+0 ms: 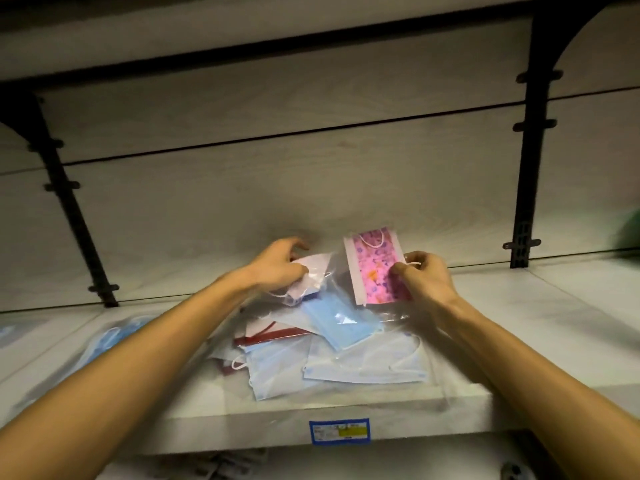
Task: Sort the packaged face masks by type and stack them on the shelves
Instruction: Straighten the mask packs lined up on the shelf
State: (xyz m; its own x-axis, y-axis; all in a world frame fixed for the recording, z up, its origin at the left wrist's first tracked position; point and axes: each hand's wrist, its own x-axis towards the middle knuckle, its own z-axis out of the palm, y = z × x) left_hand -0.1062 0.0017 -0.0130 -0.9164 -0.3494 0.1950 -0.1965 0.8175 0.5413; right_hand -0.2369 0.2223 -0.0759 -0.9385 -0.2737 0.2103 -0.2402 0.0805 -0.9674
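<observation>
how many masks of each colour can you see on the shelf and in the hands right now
pink patterned mask, held by the right hand: 1
white mask, held by the left hand: 1
blue masks: 2
pale white-blue masks: 2
dark red packet: 1
total clearly countable: 7; the pile hides more

Both bare forearms reach forward from the lower corners and converge toward the middle. The left hand [277, 268] is turned palm-down, its fingers curled and its thumb pressed against them in a pinching grip on a white mask pack [311, 271]. The right hand [424, 277] is held a little apart from the left at about the same height, back toward the camera, thumb and fingers pinching the edge of a pink mask pack [375, 268].
</observation>
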